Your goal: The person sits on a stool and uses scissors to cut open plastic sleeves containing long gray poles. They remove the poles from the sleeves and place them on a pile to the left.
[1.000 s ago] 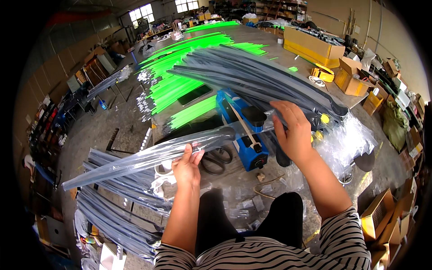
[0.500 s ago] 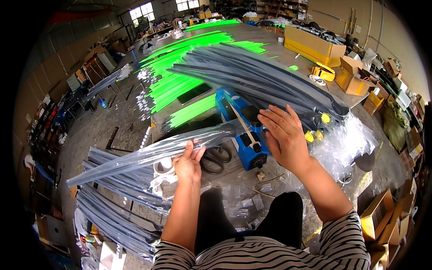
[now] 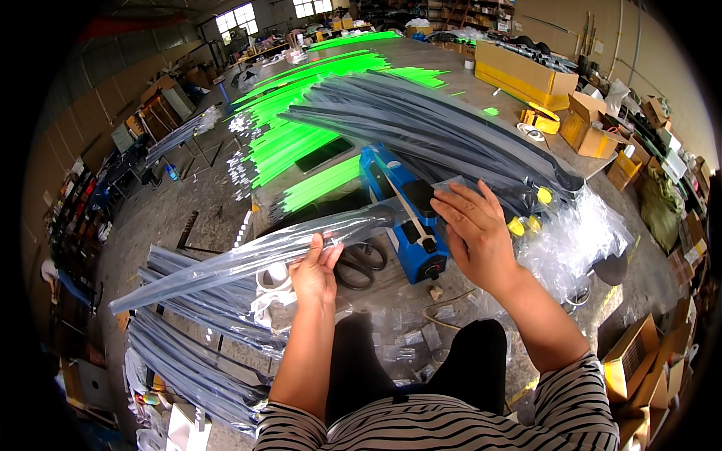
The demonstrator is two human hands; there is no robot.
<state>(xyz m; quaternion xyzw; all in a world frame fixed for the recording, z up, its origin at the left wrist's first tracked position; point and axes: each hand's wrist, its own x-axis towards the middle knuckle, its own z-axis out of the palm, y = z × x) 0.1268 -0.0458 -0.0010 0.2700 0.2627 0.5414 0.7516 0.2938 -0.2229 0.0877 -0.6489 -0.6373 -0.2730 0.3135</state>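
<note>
My left hand (image 3: 314,276) grips a long clear plastic sleeve (image 3: 248,246) with something dark and slender inside. The sleeve stretches from the lower left to the blue bag sealer (image 3: 410,225), where its right end lies across the sealing jaw. Fingers stretched out and together, my right hand (image 3: 477,233) lies flat by the black end of the sealer's arm; whether it presses there I cannot tell. Beside my left hand are black-handled scissors (image 3: 359,267), and a white roll (image 3: 273,278) sits partly under the sleeve.
Bundles of dark wrapped lengths (image 3: 421,124) and bright green sticks (image 3: 301,143) cover the table beyond. A phone (image 3: 323,155) lies on the green sticks. More wrapped lengths (image 3: 188,368) are at lower left. Crumpled clear plastic (image 3: 579,237) and open cartons (image 3: 590,128) stand right.
Almost everything holds still. My right hand has dipped very slightly beside the sealer, while my left hand keeps its grip on the sleeve.
</note>
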